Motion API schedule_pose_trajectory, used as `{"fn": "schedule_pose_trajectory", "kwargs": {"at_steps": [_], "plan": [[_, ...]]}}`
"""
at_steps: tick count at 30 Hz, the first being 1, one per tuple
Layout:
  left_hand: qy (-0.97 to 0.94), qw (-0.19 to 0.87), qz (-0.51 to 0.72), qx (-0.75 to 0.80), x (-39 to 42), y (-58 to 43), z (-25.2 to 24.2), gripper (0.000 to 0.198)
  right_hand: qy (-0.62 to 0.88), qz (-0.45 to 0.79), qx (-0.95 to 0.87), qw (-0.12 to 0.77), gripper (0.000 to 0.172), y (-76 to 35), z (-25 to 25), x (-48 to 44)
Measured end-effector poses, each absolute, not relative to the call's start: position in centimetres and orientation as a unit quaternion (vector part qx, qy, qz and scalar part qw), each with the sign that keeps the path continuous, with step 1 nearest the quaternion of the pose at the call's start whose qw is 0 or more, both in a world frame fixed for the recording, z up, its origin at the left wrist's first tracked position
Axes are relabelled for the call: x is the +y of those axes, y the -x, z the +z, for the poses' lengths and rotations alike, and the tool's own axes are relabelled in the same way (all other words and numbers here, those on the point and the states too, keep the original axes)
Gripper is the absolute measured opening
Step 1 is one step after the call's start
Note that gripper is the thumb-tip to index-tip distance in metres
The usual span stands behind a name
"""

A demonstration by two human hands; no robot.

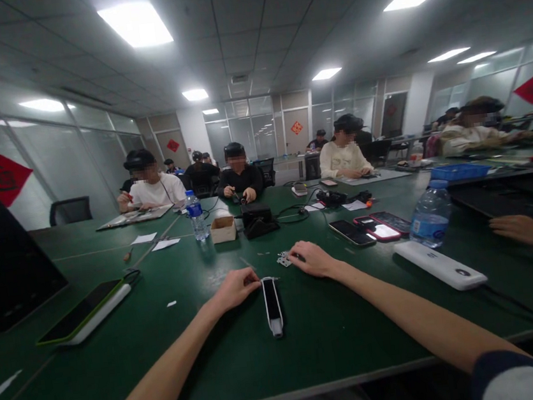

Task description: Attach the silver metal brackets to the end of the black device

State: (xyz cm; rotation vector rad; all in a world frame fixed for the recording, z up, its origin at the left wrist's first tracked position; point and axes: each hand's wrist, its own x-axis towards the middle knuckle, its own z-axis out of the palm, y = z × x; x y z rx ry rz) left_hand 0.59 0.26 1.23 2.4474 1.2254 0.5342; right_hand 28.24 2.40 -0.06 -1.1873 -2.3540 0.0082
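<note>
A narrow device with a white frame and a black inside [272, 305] lies lengthwise on the green table in front of me. My left hand [236, 288] is beside its far end, thumb and fingers pinched together close to the edge. What sits in that pinch is too small to make out. Farther off and slightly right, small silvery pieces [283, 259] lie on the table. The fingers of my right hand [314, 259] are bent down over them, closed at the tips, which hide whatever they grip. A thin pale strip [247, 263] rests beyond my left hand.
A power bank [440, 265], water bottle [431, 216] and several phones [352, 232] stand to the right. Left are a green-edged phone [84, 310] and a dark screen [4, 262]. Ahead are a bottle [196, 217] and small box [223, 230]. A co-worker's hand [520, 227] reaches in at right.
</note>
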Motion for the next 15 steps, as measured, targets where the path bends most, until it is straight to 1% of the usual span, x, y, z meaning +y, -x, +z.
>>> {"fn": "schedule_pose_trajectory", "kwargs": {"at_steps": [3,5,9,15], "plan": [[-0.859,0.179,0.194,0.438,0.0,-0.8,1.3,0.018,0.503,-0.015,-0.826,0.254,0.022,-31.0,-0.8,4.3],[-0.856,0.179,0.200,0.441,-0.1,-1.0,1.3,0.017,0.521,-0.015,-0.818,0.244,0.020,-32.3,-1.3,5.1],[-0.853,0.166,0.209,0.447,-0.1,-1.2,0.9,0.012,0.506,-0.011,-0.833,0.223,0.018,-32.6,-1.7,5.4],[-0.860,0.157,0.225,0.430,0.1,-1.4,0.4,0.012,0.493,-0.019,-0.848,0.192,0.023,-30.5,-1.6,5.2]]}}
